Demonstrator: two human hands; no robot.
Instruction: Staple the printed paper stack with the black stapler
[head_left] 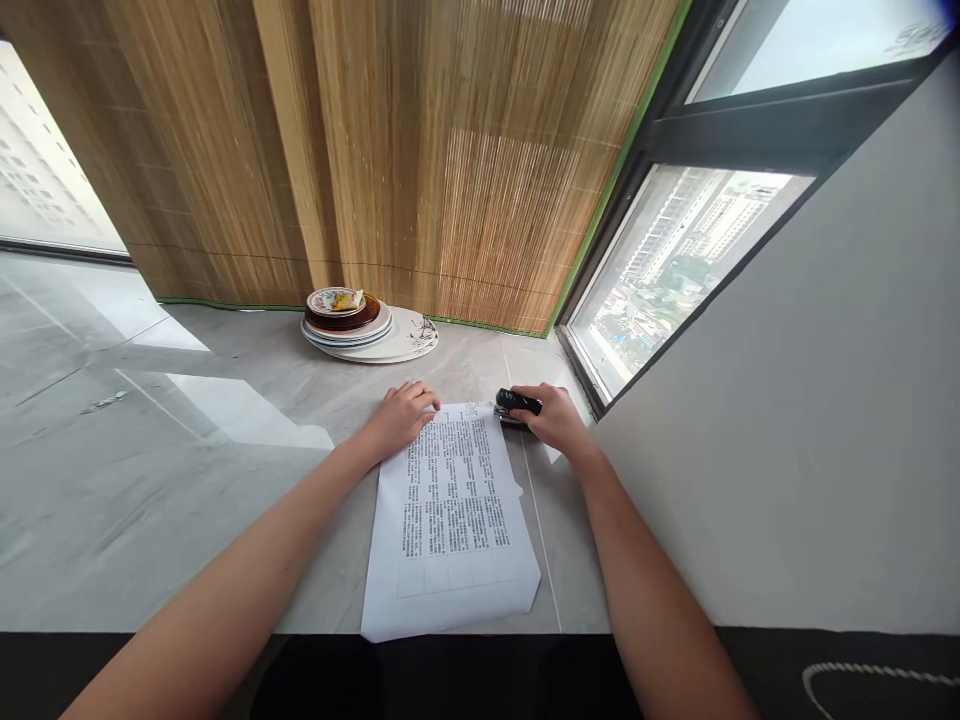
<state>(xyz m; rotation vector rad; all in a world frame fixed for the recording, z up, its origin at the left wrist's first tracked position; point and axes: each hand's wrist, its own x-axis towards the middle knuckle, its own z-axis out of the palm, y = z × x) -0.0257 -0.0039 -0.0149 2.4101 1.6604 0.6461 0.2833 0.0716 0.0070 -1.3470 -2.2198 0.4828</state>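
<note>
My right hand is closed around a black stapler, whose jaw sits at the upper right corner of some printed paper sheets. At the sheets' upper left corner is my left hand, its fingers curled together over the paper edge and holding it against the surface. The sheets carry dense columns of text turned sideways and a faint ruled box near the bottom. Their lower edge reaches the front of the ledge, and a second layer shows slightly out of line on the right.
Behind my hands, stacked plates of several sizes stand on the grey marble-look ledge. A bamboo blind hangs at the back. On the right are a dark-framed window and a white wall. A twisted cord lies at lower right.
</note>
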